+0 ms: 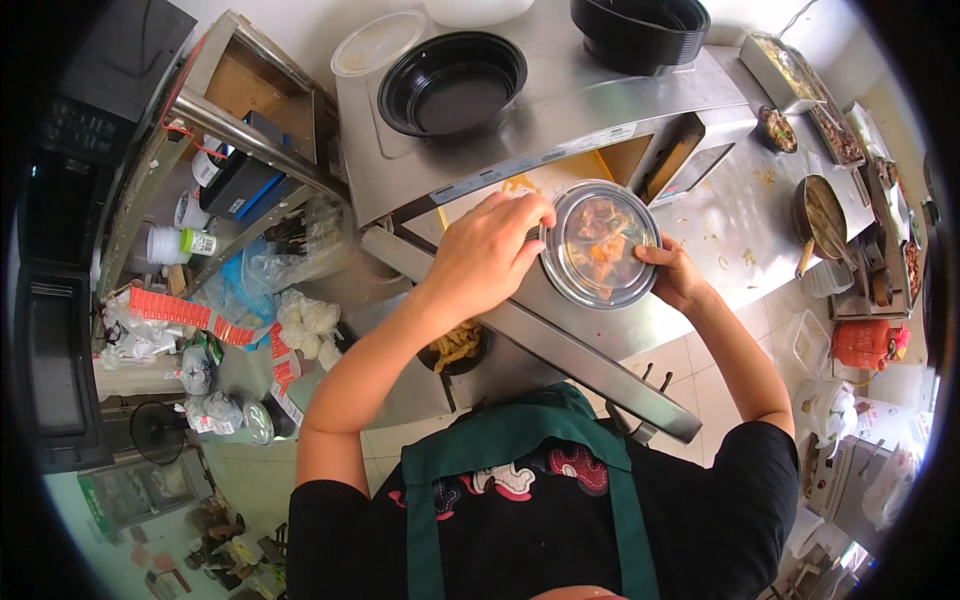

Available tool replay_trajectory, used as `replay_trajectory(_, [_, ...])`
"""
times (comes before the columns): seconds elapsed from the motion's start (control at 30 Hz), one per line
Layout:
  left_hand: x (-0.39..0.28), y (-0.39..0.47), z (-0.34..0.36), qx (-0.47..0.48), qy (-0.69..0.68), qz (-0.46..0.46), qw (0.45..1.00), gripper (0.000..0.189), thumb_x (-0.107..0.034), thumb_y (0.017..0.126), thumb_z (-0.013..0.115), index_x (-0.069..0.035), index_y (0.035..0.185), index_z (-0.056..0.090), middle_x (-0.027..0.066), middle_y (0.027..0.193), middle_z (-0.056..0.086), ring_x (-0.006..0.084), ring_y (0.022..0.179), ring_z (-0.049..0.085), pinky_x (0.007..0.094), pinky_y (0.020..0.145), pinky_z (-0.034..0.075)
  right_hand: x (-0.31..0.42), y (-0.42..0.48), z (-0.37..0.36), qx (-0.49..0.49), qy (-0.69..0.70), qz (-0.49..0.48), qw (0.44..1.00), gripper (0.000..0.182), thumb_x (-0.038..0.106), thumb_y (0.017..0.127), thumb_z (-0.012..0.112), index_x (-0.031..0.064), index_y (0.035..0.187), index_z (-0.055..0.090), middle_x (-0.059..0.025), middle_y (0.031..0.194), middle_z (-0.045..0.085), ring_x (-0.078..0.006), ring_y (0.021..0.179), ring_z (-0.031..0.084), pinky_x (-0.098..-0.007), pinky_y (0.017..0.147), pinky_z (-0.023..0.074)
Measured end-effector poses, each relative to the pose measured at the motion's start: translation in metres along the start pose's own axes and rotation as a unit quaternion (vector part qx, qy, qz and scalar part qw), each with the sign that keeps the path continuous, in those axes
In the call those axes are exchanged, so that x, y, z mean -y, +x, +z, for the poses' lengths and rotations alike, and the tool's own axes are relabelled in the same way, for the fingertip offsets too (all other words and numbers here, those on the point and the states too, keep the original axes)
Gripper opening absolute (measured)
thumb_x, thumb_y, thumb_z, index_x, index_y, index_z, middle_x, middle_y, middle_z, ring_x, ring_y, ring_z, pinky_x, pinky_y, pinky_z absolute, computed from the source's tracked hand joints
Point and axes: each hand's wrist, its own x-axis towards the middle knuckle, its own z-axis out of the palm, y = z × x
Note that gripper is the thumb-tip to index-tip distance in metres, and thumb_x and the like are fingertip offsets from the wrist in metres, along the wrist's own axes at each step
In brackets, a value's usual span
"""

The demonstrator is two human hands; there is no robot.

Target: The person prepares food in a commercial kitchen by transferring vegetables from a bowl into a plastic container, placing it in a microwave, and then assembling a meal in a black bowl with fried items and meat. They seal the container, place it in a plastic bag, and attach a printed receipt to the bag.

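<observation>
A round bowl of food with a clear plastic lid (602, 244) is held up in front of me, over the steel worktop. My right hand (673, 271) grips its right side, the thumb lying on the lid. At the left rim, my left hand (499, 247) pinches the edge between thumb and fingers. Pieces of meat and something orange show through the lid; the bowl's underside is hidden. Just beyond is a steel microwave-like oven (547, 112), whose door (694, 161) stands open on the right.
On the oven sit a black plastic bowl (452, 84), a stack of black bowls (645, 34) and a clear lid (378, 43). A wok (819, 217) and food trays (780, 71) stand right. Below my left forearm is a bowl of fried food (456, 349). A steel ledge (600, 367) crosses before me.
</observation>
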Motion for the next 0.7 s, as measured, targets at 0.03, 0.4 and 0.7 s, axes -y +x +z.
replay_trajectory(0.03, [0.001,0.008,0.005,0.008,0.012,0.011,1.000,0.027,-0.004,0.075,0.064,-0.008,0.097,0.050,0.0063,0.089,0.060,0.0245,0.084,0.058,0.0360,0.074,0.047,0.005,-0.007,0.005,0.006,-0.007,-0.002,1.000,0.052,0.008,0.077,0.066,0.0074,0.124,0.044,-0.0054,0.108,0.058,-0.0186,0.097,0.059,-0.0380,0.085,0.0485])
replay_trajectory(0.4, [-0.024,0.011,0.018,0.086,-0.039,-0.102,0.990,0.026,-0.017,0.077,0.065,-0.009,0.093,0.047,0.0030,0.056,0.054,0.0234,0.053,0.056,0.0336,0.052,0.043,0.022,-0.018,-0.008,-0.046,-0.094,-0.102,0.989,0.052,0.003,0.075,0.066,0.0055,0.124,0.046,-0.0078,0.104,0.060,-0.0180,0.088,0.061,-0.0324,0.075,0.0528])
replay_trajectory(0.7, [-0.024,-0.040,0.022,-0.258,0.009,-0.019,0.966,0.020,-0.007,0.074,0.069,-0.005,0.087,0.055,0.0057,0.069,0.057,0.0212,0.058,0.053,0.0306,0.056,0.043,-0.027,0.108,-0.036,-0.153,0.035,-0.075,0.985,0.044,0.006,0.074,0.069,0.0086,0.112,0.048,-0.0081,0.102,0.060,-0.0260,0.085,0.063,-0.0462,0.068,0.0554])
